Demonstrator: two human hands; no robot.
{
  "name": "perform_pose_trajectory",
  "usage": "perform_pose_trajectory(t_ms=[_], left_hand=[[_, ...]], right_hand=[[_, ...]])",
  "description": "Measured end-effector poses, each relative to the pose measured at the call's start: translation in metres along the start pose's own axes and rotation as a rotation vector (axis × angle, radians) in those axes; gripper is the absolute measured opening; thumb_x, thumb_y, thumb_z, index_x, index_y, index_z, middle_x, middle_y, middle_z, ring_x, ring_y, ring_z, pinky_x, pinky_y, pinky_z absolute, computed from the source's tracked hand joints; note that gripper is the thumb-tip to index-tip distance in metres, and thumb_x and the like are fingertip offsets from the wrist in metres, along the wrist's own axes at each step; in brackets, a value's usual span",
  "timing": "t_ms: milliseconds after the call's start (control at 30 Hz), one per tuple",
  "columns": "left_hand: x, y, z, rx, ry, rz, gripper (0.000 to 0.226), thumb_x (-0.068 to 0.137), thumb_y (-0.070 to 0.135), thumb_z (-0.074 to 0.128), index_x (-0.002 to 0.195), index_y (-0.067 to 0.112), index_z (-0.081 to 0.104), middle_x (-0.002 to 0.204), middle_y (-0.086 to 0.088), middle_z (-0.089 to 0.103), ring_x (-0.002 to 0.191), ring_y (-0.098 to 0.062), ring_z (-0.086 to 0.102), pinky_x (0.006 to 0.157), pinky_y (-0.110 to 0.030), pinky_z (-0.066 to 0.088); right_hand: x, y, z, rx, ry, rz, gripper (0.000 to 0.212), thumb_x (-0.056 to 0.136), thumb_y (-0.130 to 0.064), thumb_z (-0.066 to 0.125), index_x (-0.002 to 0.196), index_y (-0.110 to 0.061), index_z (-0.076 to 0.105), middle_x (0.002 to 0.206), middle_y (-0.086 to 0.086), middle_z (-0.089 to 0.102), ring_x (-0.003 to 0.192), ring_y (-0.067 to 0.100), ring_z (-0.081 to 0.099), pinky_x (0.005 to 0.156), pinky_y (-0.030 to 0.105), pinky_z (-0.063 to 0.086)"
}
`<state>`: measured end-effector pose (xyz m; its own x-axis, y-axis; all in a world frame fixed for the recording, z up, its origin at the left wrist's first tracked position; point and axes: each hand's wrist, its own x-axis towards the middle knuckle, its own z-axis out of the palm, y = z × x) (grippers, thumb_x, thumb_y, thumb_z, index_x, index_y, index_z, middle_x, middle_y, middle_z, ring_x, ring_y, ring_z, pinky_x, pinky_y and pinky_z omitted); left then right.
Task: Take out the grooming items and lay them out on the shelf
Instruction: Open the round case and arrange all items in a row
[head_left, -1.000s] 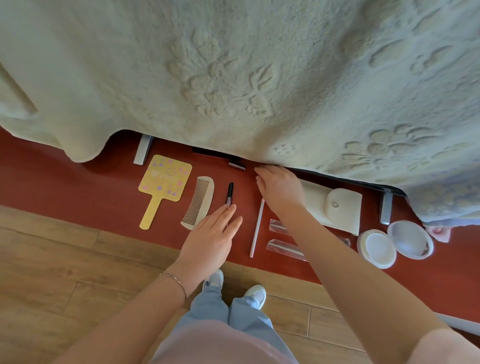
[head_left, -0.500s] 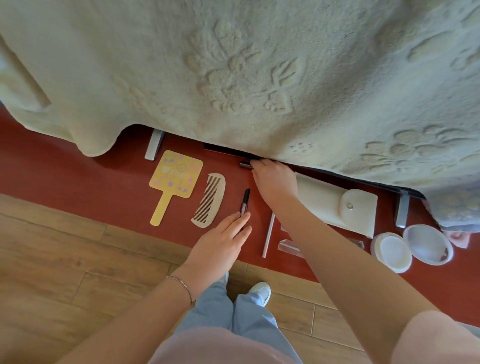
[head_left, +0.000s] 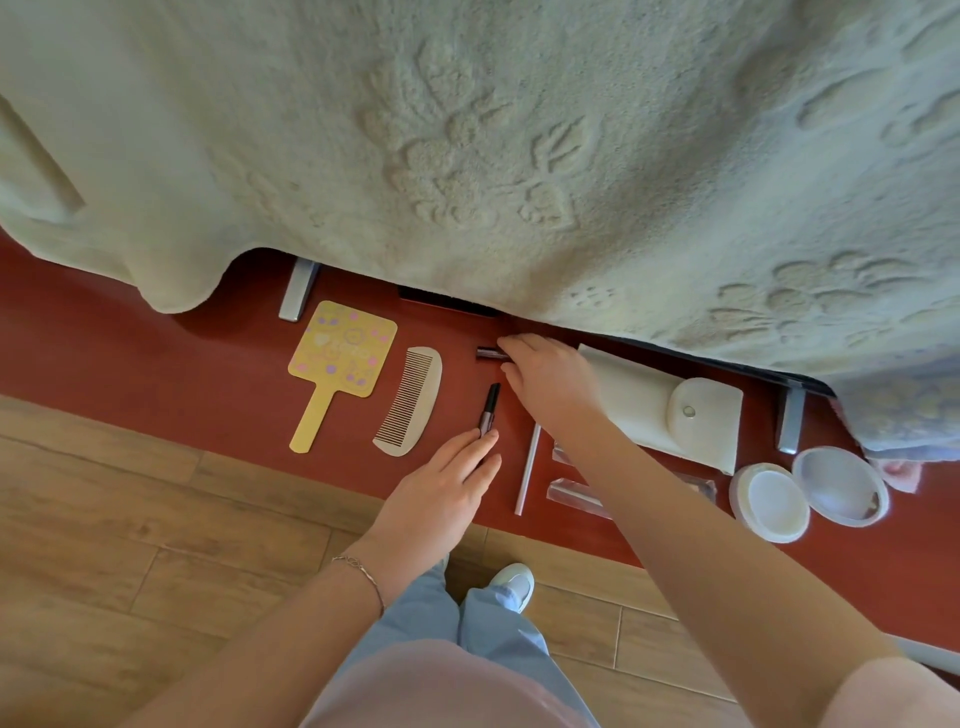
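Observation:
On the red shelf (head_left: 156, 364) lie a yellow hand mirror (head_left: 343, 353), a pale comb (head_left: 410, 402) and a dark pencil-like stick (head_left: 491, 402). My left hand (head_left: 441, 493) rests flat with its fingertips on the stick's near end. My right hand (head_left: 550, 379) reaches to the blanket's edge, fingers closed on one end of a small dark tube (head_left: 488, 354). A thin white stick (head_left: 527, 467), clear plastic tubes (head_left: 574, 493) and a white snap pouch (head_left: 649, 410) lie under and beside my right forearm.
A thick cream blanket (head_left: 467, 156) hangs over the back of the shelf and hides what is behind. An opened round white compact (head_left: 771, 501) sits at the right. Metal brackets (head_left: 298, 291) (head_left: 789, 421) stand on the shelf. Wooden floor (head_left: 130, 519) lies below.
My right hand has slid left along the blanket's edge onto the small dark tube, which now shows more fully. My left hand stays on the dark stick.

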<state>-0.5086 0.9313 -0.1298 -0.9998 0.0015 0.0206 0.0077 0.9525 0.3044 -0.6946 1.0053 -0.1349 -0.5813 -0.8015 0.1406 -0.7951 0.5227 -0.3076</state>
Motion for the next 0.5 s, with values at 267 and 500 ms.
perform_pose_trajectory(t_ms=[267, 500], left_hand=[[0.003, -0.004, -0.001, 0.011, 0.032, -0.030, 0.042, 0.068, 0.010, 0.079, 0.109, 0.009, 0.068, 0.123, -0.008, 0.062, 0.112, -0.020, 0.058, 0.077, -0.023, 0.055], [0.003, -0.004, -0.002, 0.007, 0.022, -0.033, 0.045, 0.066, 0.009, 0.081, 0.109, 0.008, 0.068, 0.122, -0.009, 0.062, 0.112, -0.021, 0.059, 0.079, -0.024, 0.053]], right_hand=[[-0.012, 0.017, -0.020, -0.087, 0.012, 0.125, 0.025, 0.082, -0.007, 0.059, 0.106, -0.008, 0.068, 0.098, 0.010, 0.070, 0.086, 0.032, 0.065, 0.065, 0.039, 0.056], [-0.017, 0.023, -0.021, -0.118, -0.090, 0.187, 0.019, 0.089, -0.015, 0.054, 0.099, -0.008, 0.068, 0.103, 0.008, 0.067, 0.093, 0.030, 0.061, 0.070, 0.038, 0.054]])
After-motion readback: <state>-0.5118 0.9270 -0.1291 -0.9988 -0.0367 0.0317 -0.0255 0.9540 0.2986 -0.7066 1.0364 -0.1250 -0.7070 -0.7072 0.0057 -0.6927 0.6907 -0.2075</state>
